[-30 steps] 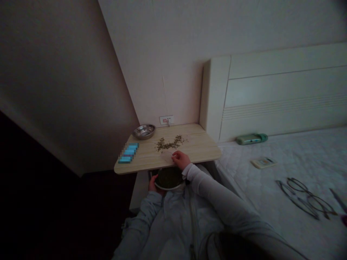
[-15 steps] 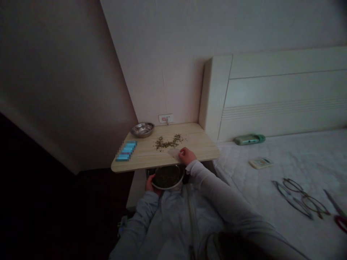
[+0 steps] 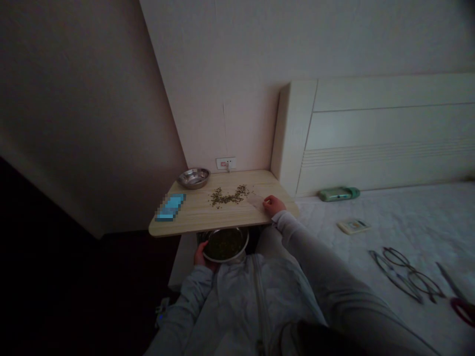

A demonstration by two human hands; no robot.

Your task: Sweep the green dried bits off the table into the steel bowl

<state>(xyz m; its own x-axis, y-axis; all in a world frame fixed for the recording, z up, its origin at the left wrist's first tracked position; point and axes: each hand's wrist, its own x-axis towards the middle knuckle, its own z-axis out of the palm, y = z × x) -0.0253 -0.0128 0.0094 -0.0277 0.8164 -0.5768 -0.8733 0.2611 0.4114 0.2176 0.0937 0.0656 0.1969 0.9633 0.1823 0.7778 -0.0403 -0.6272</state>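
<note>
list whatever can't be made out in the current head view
Head view:
Left hand: some fingers, hidden by the held bowl.
Clear sheet: gripped edge, hidden by the right hand.
Scissors: part of handle, cut off by right edge.
Scattered bits: kind, too small.
Blue screen: content, pixelated.

The phone [image 3: 170, 207] lies left of the bits [image 3: 230, 200].

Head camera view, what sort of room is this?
Most likely a bedroom: it shows a pale headboard, a white quilted mattress and a wood-grain tabletop close by.
</note>
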